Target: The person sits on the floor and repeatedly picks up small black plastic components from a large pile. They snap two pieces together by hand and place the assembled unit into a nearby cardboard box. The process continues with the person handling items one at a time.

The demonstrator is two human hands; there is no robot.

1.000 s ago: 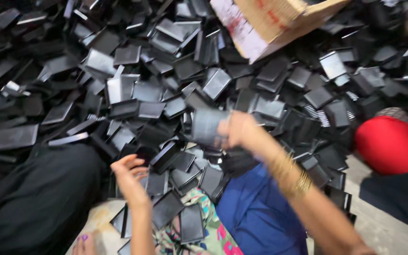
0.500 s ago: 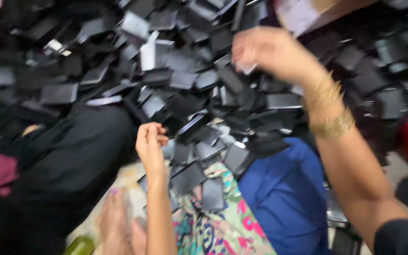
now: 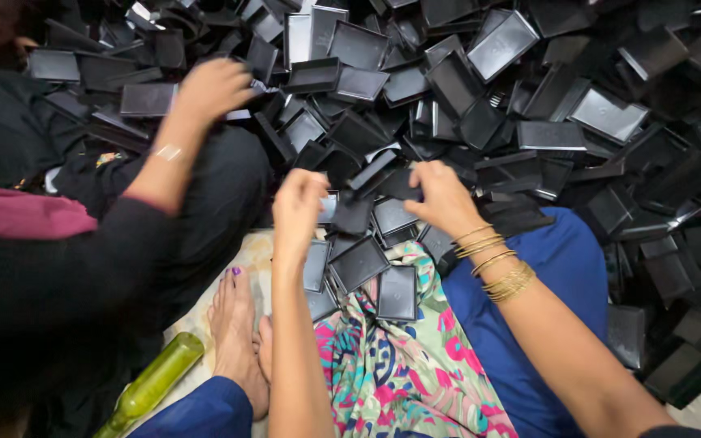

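A big heap of small black plastic trays fills the floor in front of me. My right hand, with gold bangles at the wrist, is closed on a black tray at the near edge of the heap. My left hand is beside it with curled fingers, touching another black tray; whether it grips it is unclear. A few single trays lie on the patterned cloth over my lap.
Another person in black sits at left; their hand reaches into the heap. A green bottle lies on the floor by my bare feet. My blue-clad leg lies at right.
My right hand has come back from the far heap to its near edge. My left hand has moved up beside it. The view shifted left, showing the neighbour's arm.
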